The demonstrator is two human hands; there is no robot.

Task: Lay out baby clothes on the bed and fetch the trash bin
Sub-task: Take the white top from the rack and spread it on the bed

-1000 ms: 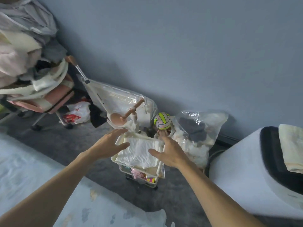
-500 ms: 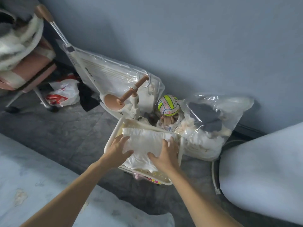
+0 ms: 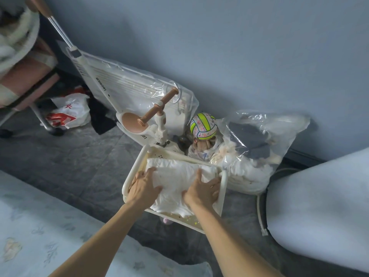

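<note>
Nearest the viewer, at lower left, lies the corner of the bed (image 3: 40,236), covered in a pale blue patterned sheet. Both bare forearms reach past it toward the floor. The left hand (image 3: 142,187) grasps the left edge of a stack of white baby clothes (image 3: 175,176), fingers curled down its side and thumb on top. The right hand (image 3: 201,193) grasps the right edge of the same stack, thumb spread over the fabric. The stack sits inside a cream perforated basket (image 3: 130,180), filling most of it and not yet lifted out. A small pink item (image 3: 166,220) shows under the basket's near rim; what it is cannot be told. The basket stands on the grey floor (image 3: 79,156), just beside the bed. To the right, a white cable (image 3: 260,216) runs along a pale rounded object (image 3: 319,206). Behind the basket, a clear plastic bag (image 3: 259,148) holds white and dark grey fabric. Next to it rests a yellow-and-white ball (image 3: 203,126). A cream ride-on toy (image 3: 132,122) with brown handlebars touches the basket's far rim. Behind that, a flat white item (image 3: 129,86) in clear wrap leans on the blue-grey wall (image 3: 239,47). At far left are a white shopping bag (image 3: 67,112) with red print and a blurred pink-cushioned chair (image 3: 26,76).
</note>
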